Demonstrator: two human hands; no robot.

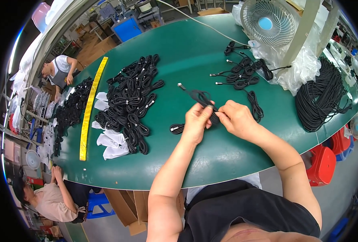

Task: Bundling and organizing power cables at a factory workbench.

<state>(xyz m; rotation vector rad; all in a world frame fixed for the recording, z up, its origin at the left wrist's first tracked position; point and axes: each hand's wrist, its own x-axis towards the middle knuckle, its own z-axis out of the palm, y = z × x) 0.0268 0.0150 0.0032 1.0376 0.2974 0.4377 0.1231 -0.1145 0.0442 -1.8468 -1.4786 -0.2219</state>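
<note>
Above the green table a black cable bundle [200, 96] is held between my two hands, a light metal plug sticking out at its upper left end. My left hand [197, 121] grips the coil from below, thumb across it. On the bundle's right end, my right hand [236, 117] pinches the cable with thumb and fingers. Partly behind my left wrist lies a small coiled cable [176, 128]. Several tied cables [243, 68] rest farther right, and one more coil [254, 106] lies just beyond my right hand.
A large pile of coiled cables [132, 99] and white bags [112, 143] lies left, beside a yellow strip [91, 111]. Loose long cables [322, 97] heap at right, near plastic bags [300, 72] and a fan [267, 22]. Two people work at left. Red stools [322, 165] stand right.
</note>
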